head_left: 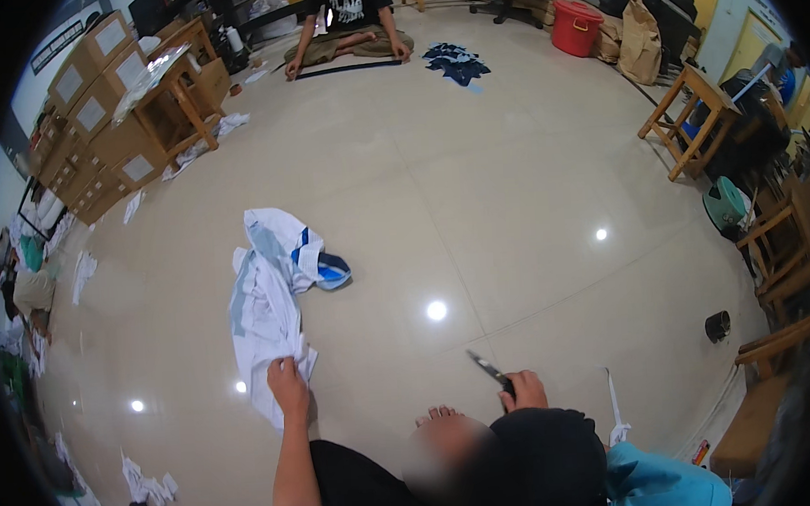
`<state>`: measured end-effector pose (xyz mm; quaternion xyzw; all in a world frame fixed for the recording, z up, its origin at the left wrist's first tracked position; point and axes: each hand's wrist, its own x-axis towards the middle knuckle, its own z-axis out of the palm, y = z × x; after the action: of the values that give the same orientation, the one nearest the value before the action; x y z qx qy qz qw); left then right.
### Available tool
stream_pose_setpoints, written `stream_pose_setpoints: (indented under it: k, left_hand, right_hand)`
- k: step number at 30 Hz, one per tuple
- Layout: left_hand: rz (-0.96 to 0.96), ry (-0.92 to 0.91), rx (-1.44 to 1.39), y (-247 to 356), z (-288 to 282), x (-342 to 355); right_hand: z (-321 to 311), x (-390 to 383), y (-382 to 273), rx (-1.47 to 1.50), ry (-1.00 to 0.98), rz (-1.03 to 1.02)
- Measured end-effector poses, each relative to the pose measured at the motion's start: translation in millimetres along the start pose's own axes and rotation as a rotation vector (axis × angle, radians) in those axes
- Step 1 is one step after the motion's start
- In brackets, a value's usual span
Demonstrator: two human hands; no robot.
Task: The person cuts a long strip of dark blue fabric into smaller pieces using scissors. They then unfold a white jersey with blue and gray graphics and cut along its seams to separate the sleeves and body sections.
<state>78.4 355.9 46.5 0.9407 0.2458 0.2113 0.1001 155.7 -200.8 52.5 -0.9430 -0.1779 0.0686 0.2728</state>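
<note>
A white cloth (266, 311) with pale grey-blue panels and a blue-and-navy end lies crumpled on the floor in front of me, left of centre. My left hand (288, 385) is closed on its near edge, pinching the fabric. Beside my bent knee, my right hand (527, 390) is wrapped around the dark handles of a pair of scissors (491, 369). Their blades look closed and point forward and left, apart from the cloth. Part of the handles is hidden by my fingers.
Another person (348, 36) sits cross-legged at the far side, holding a dark strip (345, 68). Near them lies a navy cloth pile (456, 62). Stacked cartons (105, 113) stand left; a wooden stool (691, 114) and red bucket (576, 28) stand right. White scraps (147, 477) lie lower left.
</note>
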Motion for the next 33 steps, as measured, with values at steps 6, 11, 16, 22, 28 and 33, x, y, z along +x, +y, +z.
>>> stream_pose_setpoints:
  k: [6, 11, 16, 22, 28, 33]
  left_hand:
    - [-0.076, 0.060, -0.425, 108, -32, -15]
    - [0.176, -0.293, -0.615, 202, -75, -66]
    - [0.181, -0.489, -0.697, 266, -144, -68]
    - [-0.165, -0.143, -0.809, 259, -147, -54]
    - [0.106, 0.167, -0.669, 234, -145, -26]
    - [-0.236, -0.016, -1.342, 238, -158, -5]
  right_hand:
    - [9, -44, 58, -0.204, 0.208, 0.253]
    - [16, 23, -86, 0.597, -0.212, 0.186]
    - [-25, 136, -183, 1.221, -0.862, 0.500]
    - [-145, 183, -260, 1.255, -0.552, 0.137]
    - [-229, 179, -315, 0.659, -0.379, -0.263]
    - [-256, 222, -291, 0.832, 0.104, -0.178]
